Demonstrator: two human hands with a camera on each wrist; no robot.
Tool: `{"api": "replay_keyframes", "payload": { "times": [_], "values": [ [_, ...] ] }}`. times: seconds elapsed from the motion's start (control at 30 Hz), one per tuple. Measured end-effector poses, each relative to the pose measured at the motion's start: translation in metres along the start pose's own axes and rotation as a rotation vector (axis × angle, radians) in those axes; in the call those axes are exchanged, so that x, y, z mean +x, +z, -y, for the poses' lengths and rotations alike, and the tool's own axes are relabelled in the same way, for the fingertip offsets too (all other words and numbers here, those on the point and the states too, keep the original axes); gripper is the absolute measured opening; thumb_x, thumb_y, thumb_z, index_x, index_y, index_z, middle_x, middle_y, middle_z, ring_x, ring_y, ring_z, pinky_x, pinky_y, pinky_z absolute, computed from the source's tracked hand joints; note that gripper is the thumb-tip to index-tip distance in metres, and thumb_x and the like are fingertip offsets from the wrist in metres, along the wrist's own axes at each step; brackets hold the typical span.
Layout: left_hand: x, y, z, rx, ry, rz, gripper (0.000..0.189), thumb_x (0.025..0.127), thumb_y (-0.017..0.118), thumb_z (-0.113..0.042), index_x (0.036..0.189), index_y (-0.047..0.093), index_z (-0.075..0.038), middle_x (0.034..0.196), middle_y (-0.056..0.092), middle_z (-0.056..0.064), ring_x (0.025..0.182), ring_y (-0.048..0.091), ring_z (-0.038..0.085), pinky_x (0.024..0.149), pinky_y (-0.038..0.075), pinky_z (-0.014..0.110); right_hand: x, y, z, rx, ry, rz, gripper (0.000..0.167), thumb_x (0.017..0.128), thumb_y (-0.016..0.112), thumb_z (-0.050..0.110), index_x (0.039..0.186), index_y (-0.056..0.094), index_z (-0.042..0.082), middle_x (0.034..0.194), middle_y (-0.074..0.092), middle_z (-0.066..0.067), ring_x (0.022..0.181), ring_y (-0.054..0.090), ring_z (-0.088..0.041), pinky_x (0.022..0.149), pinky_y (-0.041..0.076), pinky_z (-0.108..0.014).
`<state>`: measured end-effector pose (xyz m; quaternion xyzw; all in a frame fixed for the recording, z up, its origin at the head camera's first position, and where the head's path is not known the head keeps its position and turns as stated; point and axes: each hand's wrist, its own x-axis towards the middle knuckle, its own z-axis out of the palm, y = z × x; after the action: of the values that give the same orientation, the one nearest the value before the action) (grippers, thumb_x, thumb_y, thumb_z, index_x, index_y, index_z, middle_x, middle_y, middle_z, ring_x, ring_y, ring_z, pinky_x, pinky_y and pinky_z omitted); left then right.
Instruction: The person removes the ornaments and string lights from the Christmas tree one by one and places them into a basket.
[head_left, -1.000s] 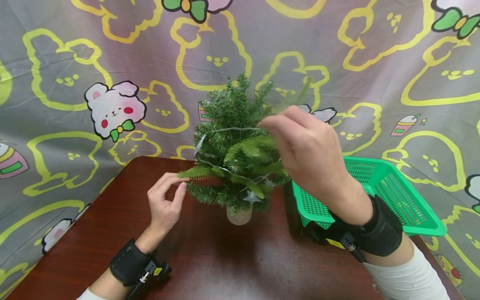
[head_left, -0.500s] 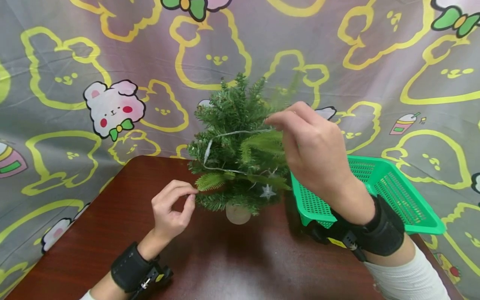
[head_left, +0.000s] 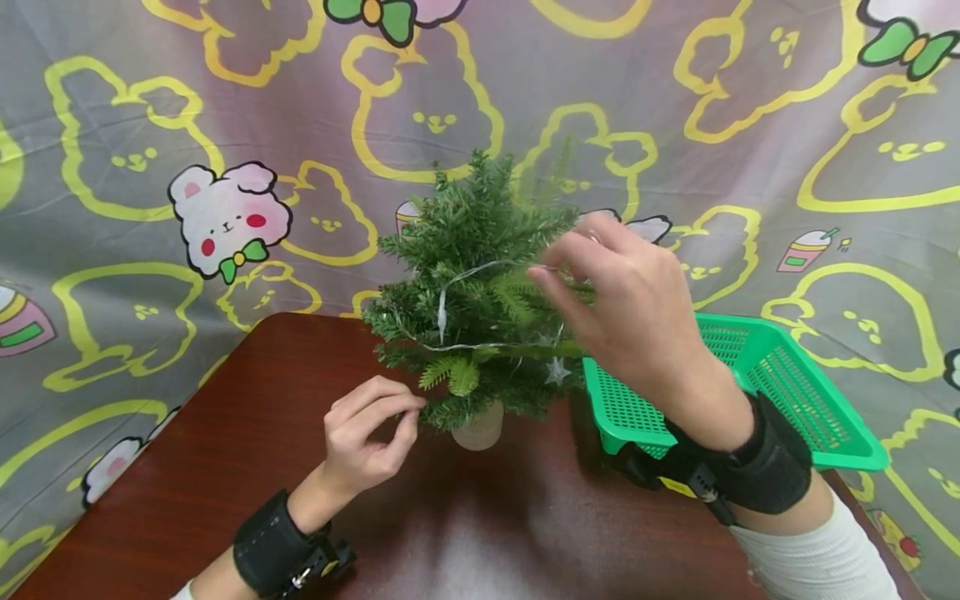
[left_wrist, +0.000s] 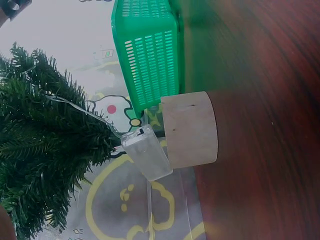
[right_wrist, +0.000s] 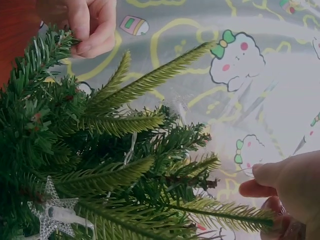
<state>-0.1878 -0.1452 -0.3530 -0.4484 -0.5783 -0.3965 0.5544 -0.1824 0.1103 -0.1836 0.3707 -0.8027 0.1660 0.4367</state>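
Note:
A small artificial Christmas tree stands upright on a pale round base, also seen as a wooden base in the left wrist view. A clear string of lights loops across its front, with a star-shaped light at the lower right. My right hand pinches the light string's wire at the tree's right side. With thumb and forefinger, my left hand pinches a branch tip low on the left. Beside the base hangs a clear battery box wired to the lights.
A green plastic basket stands right of the tree, partly behind my right forearm. The brown wooden table runs back to a grey curtain with cartoon prints.
The tree has turned, its front lights and star shifting to the right. My left hand has moved right and slightly down. The right hand stays near the same spot, holding the wire.

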Motion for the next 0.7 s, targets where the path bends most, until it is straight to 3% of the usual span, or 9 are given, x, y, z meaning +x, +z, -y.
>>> {"api": "replay_keyframes", "payload": {
  "times": [0.13,0.27,0.37,0.47,0.7],
  "values": [
    [-0.001,0.001,-0.001,-0.010,0.002,-0.001,0.017,0.087,0.061,-0.001,0.075,0.070,0.005,0.071,0.063,0.012,0.058,0.055,0.015,0.051,0.045,0.023,0.000,-0.001,-0.003,0.018,-0.031,-0.007,0.013,0.096,0.066,0.018,0.088,0.073,0.010,0.075,0.060,-0.003,0.057,0.046,-0.011,0.052,0.035,-0.028],
    [-0.002,0.003,-0.002,-0.026,0.011,0.009,0.016,0.088,0.062,-0.001,0.076,0.071,0.006,0.071,0.063,0.012,0.057,0.055,0.014,0.051,0.044,0.021,0.000,-0.004,-0.004,0.013,-0.051,-0.014,0.019,0.098,0.062,0.016,0.110,0.076,0.012,0.069,0.058,-0.002,0.054,0.042,-0.009,0.049,0.030,-0.027],
    [-0.002,0.005,-0.004,-0.032,0.022,0.017,0.016,0.088,0.062,-0.001,0.076,0.071,0.006,0.072,0.063,0.012,0.058,0.055,0.014,0.051,0.044,0.021,0.000,-0.006,-0.003,-0.018,-0.063,-0.019,0.024,0.098,0.060,0.018,0.117,0.075,0.016,0.065,0.050,0.000,0.051,0.035,-0.009,0.047,0.023,-0.027],
    [-0.001,0.007,-0.006,-0.036,0.031,0.028,0.016,0.089,0.063,-0.001,0.077,0.072,0.005,0.072,0.063,0.012,0.058,0.056,0.014,0.052,0.046,0.021,0.001,-0.009,-0.002,-0.041,-0.074,-0.018,0.023,0.096,0.060,0.023,0.111,0.078,0.019,0.066,0.046,0.001,0.050,0.032,-0.009,0.047,0.020,-0.027],
    [0.002,0.010,-0.009,-0.039,0.060,0.059,0.014,0.088,0.064,-0.001,0.078,0.072,0.005,0.072,0.064,0.012,0.061,0.058,0.015,0.054,0.048,0.022,0.001,-0.010,-0.002,-0.024,-0.084,-0.026,0.017,0.088,0.075,0.032,0.094,0.081,0.018,0.064,0.044,0.002,0.050,0.034,-0.010,0.047,0.021,-0.027]
  ]
}}
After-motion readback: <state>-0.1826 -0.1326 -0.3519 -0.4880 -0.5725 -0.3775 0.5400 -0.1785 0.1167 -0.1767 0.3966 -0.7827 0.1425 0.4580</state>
